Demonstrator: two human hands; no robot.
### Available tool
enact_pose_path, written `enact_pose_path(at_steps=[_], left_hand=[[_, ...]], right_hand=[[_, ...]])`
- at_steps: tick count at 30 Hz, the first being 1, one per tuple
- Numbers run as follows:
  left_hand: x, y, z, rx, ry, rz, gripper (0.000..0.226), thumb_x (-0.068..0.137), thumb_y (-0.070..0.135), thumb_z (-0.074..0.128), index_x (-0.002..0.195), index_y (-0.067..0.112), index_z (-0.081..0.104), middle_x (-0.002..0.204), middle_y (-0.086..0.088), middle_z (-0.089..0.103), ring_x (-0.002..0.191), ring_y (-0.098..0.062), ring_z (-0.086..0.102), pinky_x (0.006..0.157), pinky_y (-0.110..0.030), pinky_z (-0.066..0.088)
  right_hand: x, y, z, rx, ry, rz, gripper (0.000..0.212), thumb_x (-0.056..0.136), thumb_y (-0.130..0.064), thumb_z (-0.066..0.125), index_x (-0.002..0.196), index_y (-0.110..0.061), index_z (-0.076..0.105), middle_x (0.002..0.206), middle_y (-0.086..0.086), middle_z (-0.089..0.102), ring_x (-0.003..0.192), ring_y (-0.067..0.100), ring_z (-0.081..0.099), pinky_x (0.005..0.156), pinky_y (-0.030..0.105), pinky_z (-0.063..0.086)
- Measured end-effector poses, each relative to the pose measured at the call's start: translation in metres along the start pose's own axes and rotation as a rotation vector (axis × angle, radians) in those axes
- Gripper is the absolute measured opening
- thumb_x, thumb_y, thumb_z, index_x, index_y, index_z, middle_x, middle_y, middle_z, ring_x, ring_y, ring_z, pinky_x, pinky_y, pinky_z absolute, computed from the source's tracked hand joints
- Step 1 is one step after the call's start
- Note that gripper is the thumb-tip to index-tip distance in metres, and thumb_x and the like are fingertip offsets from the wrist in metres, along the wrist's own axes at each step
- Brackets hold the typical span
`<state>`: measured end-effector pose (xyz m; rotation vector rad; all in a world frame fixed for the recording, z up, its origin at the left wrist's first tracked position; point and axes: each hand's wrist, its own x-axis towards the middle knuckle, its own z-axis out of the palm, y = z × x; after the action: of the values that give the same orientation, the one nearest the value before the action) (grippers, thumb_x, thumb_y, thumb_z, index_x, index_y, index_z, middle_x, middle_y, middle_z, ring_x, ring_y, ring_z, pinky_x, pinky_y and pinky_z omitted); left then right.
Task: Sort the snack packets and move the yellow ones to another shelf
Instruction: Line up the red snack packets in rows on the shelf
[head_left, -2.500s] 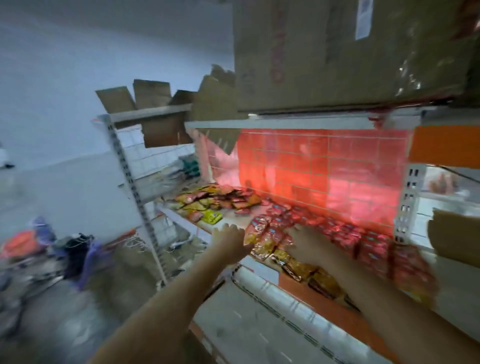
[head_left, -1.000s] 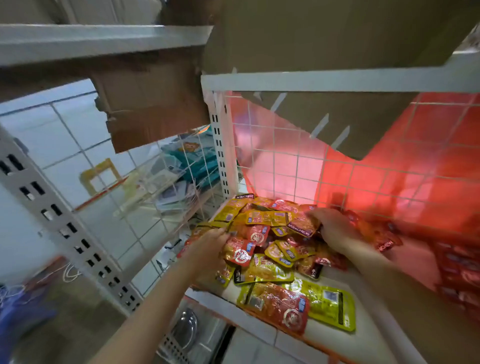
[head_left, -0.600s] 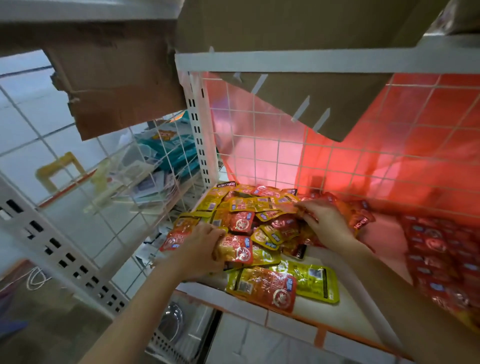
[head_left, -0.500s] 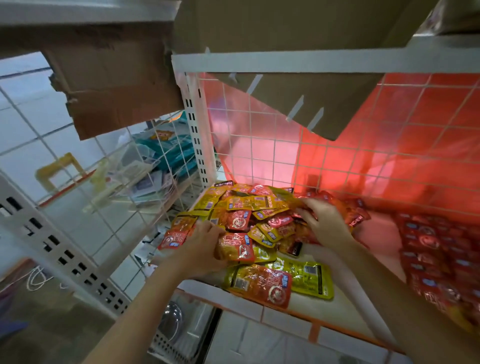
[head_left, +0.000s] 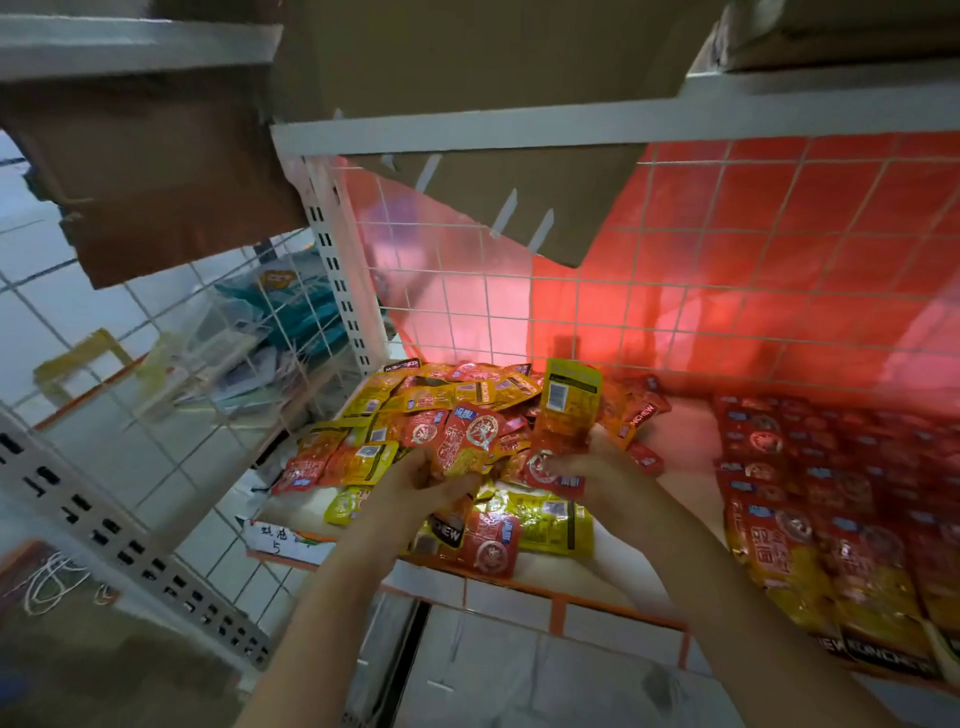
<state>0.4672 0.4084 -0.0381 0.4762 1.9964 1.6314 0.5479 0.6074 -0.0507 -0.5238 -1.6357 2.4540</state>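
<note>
Shelf (head_left: 519, 574) w/ packets (head_left: 441, 410); both hands (head_left: 587, 475) grip some.

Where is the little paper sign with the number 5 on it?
In the head view, the paper sign hangs on the shelf's front edge, low and left of centre, just below the mixed packet pile and beside the left hand.

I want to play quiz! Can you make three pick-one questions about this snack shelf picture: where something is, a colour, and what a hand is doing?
1. Where is the mixed pile of packets?
A. left end of the shelf
B. on the floor
C. in a box

2. What colour are the packets in rows at the right?
A. blue
B. red
C. white

3. What is the left hand doing?
A. pointing up
B. hanging empty
C. gripping a packet

Answers: 1 A, the pile sits by the white post. 2 B, the rows are red. 3 C, its fingers curl round a red packet.
</note>
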Motion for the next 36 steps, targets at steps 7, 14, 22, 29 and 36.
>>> enact_pose_path(at_steps=[7,14,22,29,36], left_hand=[[-0.008,-0.008,0.034,-0.054,0.140,-0.026,0.032,0.077,0.015,0.075,0.066,0.011,0.046,0.052,0.009,0.051,0.058,-0.014,0.057,0.053,-0.017,0.041],[-0.016,0.001,0.045,-0.057,0.177,-0.035,0.023,0.078,0.026,0.075,0.081,0.008,0.060,0.081,-0.004,0.070,0.075,-0.018,0.065,0.067,-0.026,0.048],[-0.017,-0.004,0.056,-0.120,0.159,-0.059,0.016,0.078,0.018,0.075,0.087,0.010,0.064,0.083,-0.006,0.072,0.074,-0.018,0.068,0.072,-0.033,0.053],[-0.017,-0.006,0.059,-0.124,0.165,-0.041,0.013,0.081,0.017,0.073,0.087,0.011,0.063,0.076,-0.001,0.071,0.060,-0.006,0.067,0.053,-0.018,0.051],[-0.015,-0.005,0.056,-0.159,0.145,-0.040,0.013,0.083,0.019,0.070,0.089,0.015,0.060,0.078,0.001,0.069,0.063,-0.007,0.067,0.056,-0.022,0.049]], right_hand=[[-0.022,0.007,-0.003,0.044,0.036,0.115,0.034,0.074,-0.019,0.072,0.101,-0.022,0.051,0.064,-0.011,0.057,0.052,0.002,0.051,0.046,0.021,0.040],[-0.037,0.001,-0.011,-0.211,-0.008,0.171,0.015,0.087,-0.029,0.060,0.097,-0.019,0.055,0.080,0.002,0.042,0.065,0.010,0.043,0.052,0.026,0.042],[-0.046,-0.019,-0.026,-0.489,-0.082,0.256,0.039,0.084,-0.011,0.058,0.115,-0.020,0.036,0.062,0.000,0.060,0.058,0.015,0.045,0.050,0.025,0.037],[-0.050,-0.032,-0.037,-0.583,-0.002,0.142,0.019,0.088,-0.003,0.054,0.106,-0.010,0.055,0.092,0.009,0.051,0.086,0.019,0.052,0.076,0.038,0.056],[-0.047,-0.048,-0.048,-0.537,0.012,0.025,0.030,0.077,0.005,0.070,0.091,-0.019,0.058,0.094,0.001,0.051,0.079,0.022,0.057,0.073,0.040,0.059]])
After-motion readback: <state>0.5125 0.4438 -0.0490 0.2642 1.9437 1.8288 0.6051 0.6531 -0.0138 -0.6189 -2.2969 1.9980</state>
